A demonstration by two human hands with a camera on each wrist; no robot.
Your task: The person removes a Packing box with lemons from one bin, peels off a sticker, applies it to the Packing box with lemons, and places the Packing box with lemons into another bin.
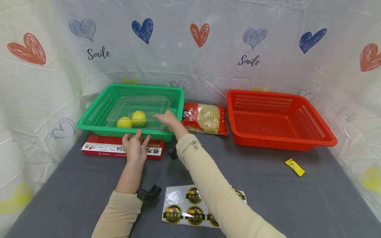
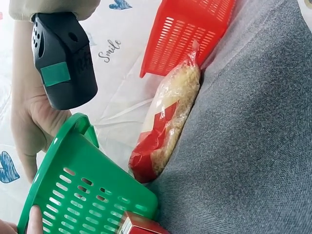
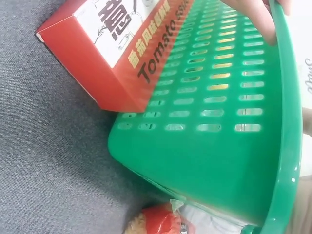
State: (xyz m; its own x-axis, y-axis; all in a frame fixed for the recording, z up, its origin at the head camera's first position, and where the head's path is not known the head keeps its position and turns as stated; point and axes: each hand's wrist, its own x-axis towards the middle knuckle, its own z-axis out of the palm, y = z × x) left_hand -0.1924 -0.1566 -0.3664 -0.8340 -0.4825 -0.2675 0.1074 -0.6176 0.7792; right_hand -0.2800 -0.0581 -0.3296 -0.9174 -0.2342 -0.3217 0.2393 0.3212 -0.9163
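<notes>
Inside the green basket (image 1: 131,131) lies a clear plastic container (image 1: 143,103) with two yellow lemons (image 1: 139,118) showing through it. My right hand (image 1: 168,119) reaches over the basket's front right corner and pinches the container's right side, its thumb pointing left. At the front rim, my left hand (image 1: 135,145) has its fingers spread, with a fingertip reaching over the edge. The right wrist view shows those left-hand fingers (image 3: 261,19) right at the rim. In the left wrist view the right hand (image 2: 36,114) is behind the basket's end.
A red box (image 1: 122,147) lies against the basket's front. To the right are a red-and-clear food bag (image 1: 208,118) and a red basket (image 1: 279,142). A yellow wrapped packet (image 1: 295,167) lies front right. A sticker sheet (image 1: 175,198) lies partly under my right sleeve.
</notes>
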